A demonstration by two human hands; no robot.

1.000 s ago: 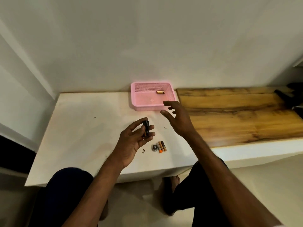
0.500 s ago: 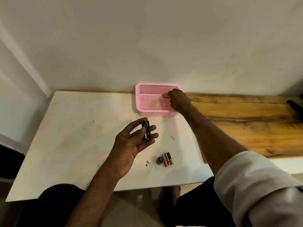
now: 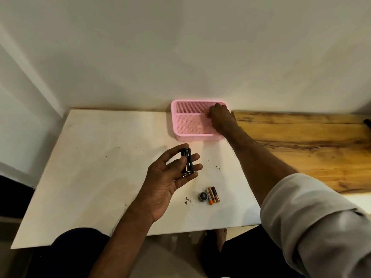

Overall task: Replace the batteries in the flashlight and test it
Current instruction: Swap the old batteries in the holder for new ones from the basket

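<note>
Batteries, three side by side, lie on the worktop near its front edge, just beside a round cap. The left hand is raised over the worktop, palm up. Its grip is closed on a black holder, with the thumb on one side and the fingers on the other. Gold-coloured metal shows inside the holder, but whether every bay is filled cannot be told. The right hand reaches into the pink basket against the wall, fingers curled down over one cell, of which only an orange end shows. Whether that grip has closed on the cell cannot be told. Status, as judged: disassembly is complete, with the cap off and the holder out, and the three batteries on the worktop are probably the removed set. Loading appears to be in progress. Remaining steps: lift the cell, seat it with correct polarity, return the holder to the flashlight body, refit the cap, switch on. No flashlight body can be identified in view.
</note>
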